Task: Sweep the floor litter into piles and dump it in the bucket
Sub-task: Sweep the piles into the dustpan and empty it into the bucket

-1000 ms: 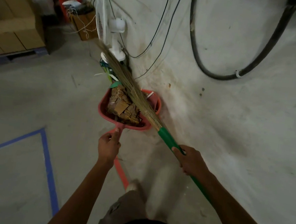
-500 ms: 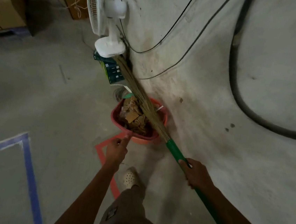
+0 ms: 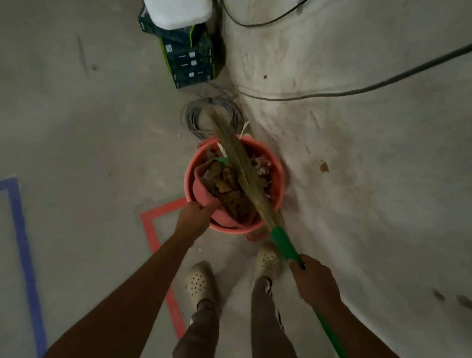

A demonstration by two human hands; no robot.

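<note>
Two hands grip: left hand (image 3: 193, 222) the dustpan (image 3: 199, 185), handle hidden, in the bucket (image 3: 280, 177); right hand (image 3: 315, 283) the broom (image 3: 282, 240).

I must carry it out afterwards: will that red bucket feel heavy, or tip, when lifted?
Probably light for its size: the bucket seems to hold cardboard scraps and other dry litter. Likely steady when nudged, since it looks wide and sits flat on the floor. Scraps heaped near the rim may spill if it tilts.
</note>
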